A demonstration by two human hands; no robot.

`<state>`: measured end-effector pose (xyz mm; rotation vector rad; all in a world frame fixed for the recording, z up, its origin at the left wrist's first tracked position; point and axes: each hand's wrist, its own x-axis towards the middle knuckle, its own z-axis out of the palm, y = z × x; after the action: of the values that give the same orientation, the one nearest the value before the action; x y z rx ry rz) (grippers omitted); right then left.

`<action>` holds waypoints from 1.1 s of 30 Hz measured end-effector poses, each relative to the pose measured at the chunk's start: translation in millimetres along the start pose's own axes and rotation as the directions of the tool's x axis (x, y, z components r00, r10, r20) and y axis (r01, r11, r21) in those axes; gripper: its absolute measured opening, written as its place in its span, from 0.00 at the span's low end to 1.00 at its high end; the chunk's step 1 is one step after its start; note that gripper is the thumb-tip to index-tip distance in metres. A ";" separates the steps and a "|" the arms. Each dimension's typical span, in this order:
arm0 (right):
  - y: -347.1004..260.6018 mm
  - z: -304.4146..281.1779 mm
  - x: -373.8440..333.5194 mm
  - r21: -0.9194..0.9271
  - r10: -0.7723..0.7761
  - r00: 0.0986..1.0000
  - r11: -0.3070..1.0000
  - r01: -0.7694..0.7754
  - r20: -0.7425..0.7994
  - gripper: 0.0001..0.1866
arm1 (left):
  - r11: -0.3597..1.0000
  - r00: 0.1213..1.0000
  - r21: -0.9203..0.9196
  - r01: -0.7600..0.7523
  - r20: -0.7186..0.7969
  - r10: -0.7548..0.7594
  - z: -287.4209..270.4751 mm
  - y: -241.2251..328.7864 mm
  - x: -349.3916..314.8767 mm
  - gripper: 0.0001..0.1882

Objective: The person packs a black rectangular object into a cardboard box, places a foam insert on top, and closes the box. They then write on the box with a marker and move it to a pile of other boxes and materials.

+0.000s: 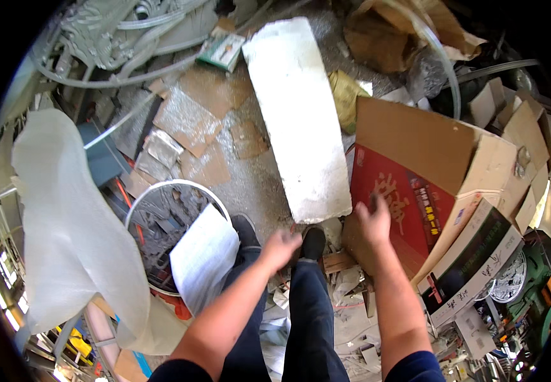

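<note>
A long white foam block (297, 121) lies on the floor in front of me, its near end close to my shoes. My left hand (280, 250) hovers just short of that near end, its fingers loosely bent and apart, with nothing seen in them. Beside the block's near right corner is my right hand (375, 219), thumb and fingers apart, in front of a large cardboard box (409, 184) with a red printed side. Whether it touches the box I cannot tell. The box lies tilted, its flaps open to the right.
At my left stands a round bin (136, 223) of dark scraps, with a white sheet (205, 258) over its edge. Translucent foam sheeting (75, 223) hangs farther left. Flattened cardboard pieces (215, 92) lie beyond. Clear hoses (141, 79) and brown paper (383, 35) lie at the back.
</note>
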<state>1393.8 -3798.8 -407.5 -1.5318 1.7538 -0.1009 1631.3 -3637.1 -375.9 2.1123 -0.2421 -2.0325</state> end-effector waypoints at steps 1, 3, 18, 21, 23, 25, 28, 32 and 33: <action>12.0 -1.8 -18.6 0.000 0.056 0.997 0.998 -0.056 0.045 0.35 | 1.000 0.996 0.011 -0.003 0.092 0.002 -0.5 11.4 -32.9 0.30; -11.4 -18.4 -34.1 -0.155 0.022 0.983 0.988 0.007 0.184 0.36 | 0.992 0.955 0.003 -0.129 0.269 0.123 -22.9 38.8 -87.9 0.28; -169.1 57.1 324.7 -0.517 -0.347 0.909 0.748 0.416 0.230 0.48 | 0.793 0.679 0.595 -0.129 -0.530 0.508 -310.5 270.0 186.6 0.58; -188.9 79.5 340.0 -0.614 -0.213 0.887 0.655 0.440 0.409 0.42 | 0.455 0.679 0.889 0.051 -0.365 0.637 -325.2 307.7 229.3 0.62; -173.2 70.2 354.1 -0.499 -0.131 0.886 0.785 0.366 0.444 0.37 | 0.315 0.617 0.949 0.007 -0.252 0.745 -324.5 325.6 257.2 0.61; -158.4 49.2 358.6 -0.382 -0.207 0.969 0.891 0.244 0.135 0.26 | 0.511 0.727 0.860 0.012 -0.359 0.586 -320.8 341.1 275.1 0.60; -221.2 -8.1 366.1 0.411 0.004 0.997 0.911 0.025 -0.071 0.17 | 0.741 0.813 0.660 -0.129 -0.358 0.460 -351.8 342.0 261.8 0.53; -285.6 -62.4 342.8 0.310 -0.128 0.988 0.939 0.148 -0.084 0.20 | 0.947 0.922 0.084 -0.310 -0.216 0.321 -404.1 353.1 237.9 0.42; -288.6 -70.1 330.2 0.301 -0.148 0.985 0.939 0.168 -0.089 0.20 | 0.962 0.956 0.097 -0.256 -0.121 0.266 -396.9 356.0 224.6 0.38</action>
<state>1597.6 -4191.6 -370.4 -1.4476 1.5740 -0.4887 2044.2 -4026.4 -488.3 2.1212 -0.5586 -1.7522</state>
